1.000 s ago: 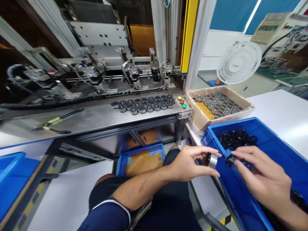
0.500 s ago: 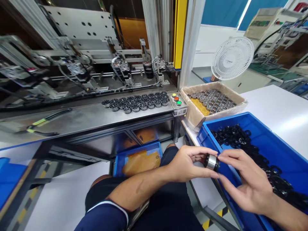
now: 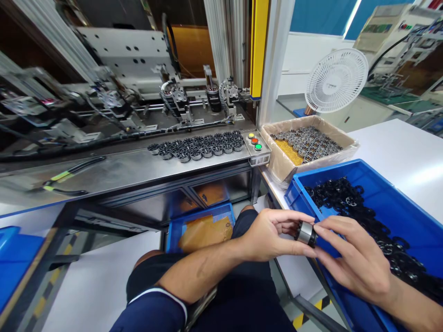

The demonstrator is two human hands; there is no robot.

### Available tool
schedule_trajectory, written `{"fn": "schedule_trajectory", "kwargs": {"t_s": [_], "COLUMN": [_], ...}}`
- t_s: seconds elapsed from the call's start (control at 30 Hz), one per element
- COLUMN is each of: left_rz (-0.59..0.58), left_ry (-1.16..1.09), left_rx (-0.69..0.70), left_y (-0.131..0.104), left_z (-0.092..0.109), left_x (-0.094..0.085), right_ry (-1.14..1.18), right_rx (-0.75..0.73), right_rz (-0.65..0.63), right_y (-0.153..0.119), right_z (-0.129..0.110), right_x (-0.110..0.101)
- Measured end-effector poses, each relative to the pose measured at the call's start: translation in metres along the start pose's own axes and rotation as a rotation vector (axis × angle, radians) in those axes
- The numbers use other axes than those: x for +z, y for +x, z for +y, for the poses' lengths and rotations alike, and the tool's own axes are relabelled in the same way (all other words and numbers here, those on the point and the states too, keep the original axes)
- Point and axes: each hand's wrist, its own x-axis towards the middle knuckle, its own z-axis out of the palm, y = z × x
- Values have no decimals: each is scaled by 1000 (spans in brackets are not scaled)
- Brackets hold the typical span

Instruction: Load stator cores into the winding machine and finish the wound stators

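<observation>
A small cylinder [image 3: 306, 233] with a silver metal band and black ends is held between my two hands, beside the near-left wall of a blue bin [image 3: 380, 184]. My left hand [image 3: 268, 235] grips its left side, thumb below and fingers above. From the right, my right hand [image 3: 360, 258] pinches its other end with thumb and fingertips. Many loose black plastic parts [image 3: 346, 198] lie inside the bin.
Black and silver rings [image 3: 195, 154] stand in rows on the metal ledge [image 3: 128, 177], left of a button panel [image 3: 258, 157]. Pliers [image 3: 69, 173] lie further left. A lined carton [image 3: 277, 168] holds more rings. Behind it stands a white fan [image 3: 335, 80].
The fingers of my right hand have shifted slightly around the end of the cylinder. The whole view has moved a little.
</observation>
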Motion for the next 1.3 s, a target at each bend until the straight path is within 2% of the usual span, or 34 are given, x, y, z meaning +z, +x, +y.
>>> {"fn": "schedule_trajectory", "kwargs": {"t_s": [0.37, 0.57, 0.73, 0.8, 0.9, 0.97, 1.07, 1.3], "left_rz": [-1, -27, -70, -112, -222, -266, -247, -241], "left_ry": [14, -7, 99, 204, 374, 455, 507, 528], "left_rx": [-99, -103, 90, 158, 195, 261, 383, 415], "left_y": [-1, -1, -8, -12, -18, -21, -21, -19], "left_z": [2, -2, -9, -5, 4, 7, 6, 4], "left_x": [-3, -3, -1, -1, -1, -1, 1, 6], "right_ry": [-64, -77, -71, 32, 263, 362, 383, 291], "right_rx": [-66, -38, 15, 118, 307, 356, 378, 350], "right_rz": [-74, -60, -23, -18, -91, -118, -74, -15], "right_y": [-2, -5, -2, 2, 5, 5, 4, 2], "right_z": [2, 0, 1, 5, 12, 14, 10, -2], "right_x": [-5, 0, 1, -1, -4, -3, -1, 0]}}
